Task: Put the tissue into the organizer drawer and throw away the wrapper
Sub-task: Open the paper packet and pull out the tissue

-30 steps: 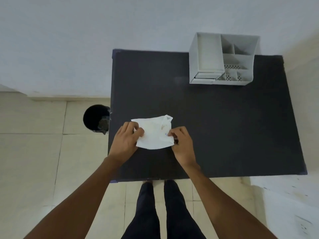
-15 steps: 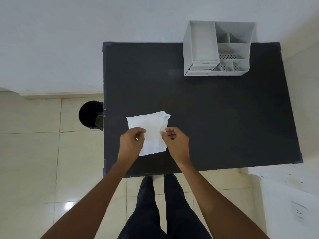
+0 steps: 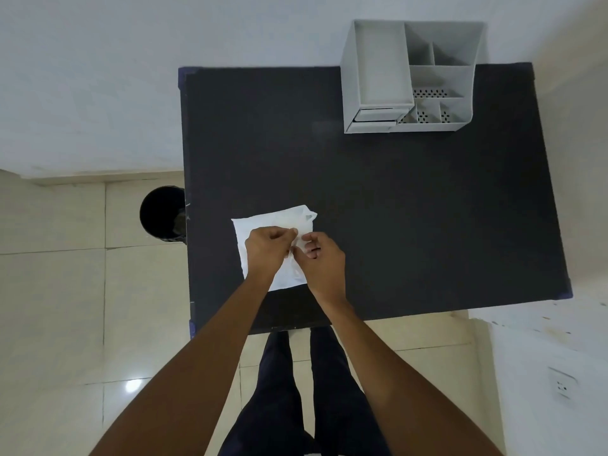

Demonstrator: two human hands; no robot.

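Note:
A white tissue pack in a thin clear wrapper [image 3: 279, 222] lies on the black table [image 3: 394, 209] near its front left. My left hand [image 3: 265, 250] and my right hand [image 3: 320, 261] meet over its middle, fingertips pinching the wrapper close together. The hands hide much of the pack. A grey desk organizer [image 3: 409, 77] stands at the table's back right, its small drawer [image 3: 375, 115] at the lower left front, slightly pulled out.
A black round bin [image 3: 161, 213] stands on the tiled floor just left of the table's edge. A white wall runs behind the table. My legs show below the table's front edge. A wall socket [image 3: 561, 386] sits at the lower right.
Both hands have moved from the pack's outer edges toward its middle and now pinch close together. The pack has flattened and shifted slightly.

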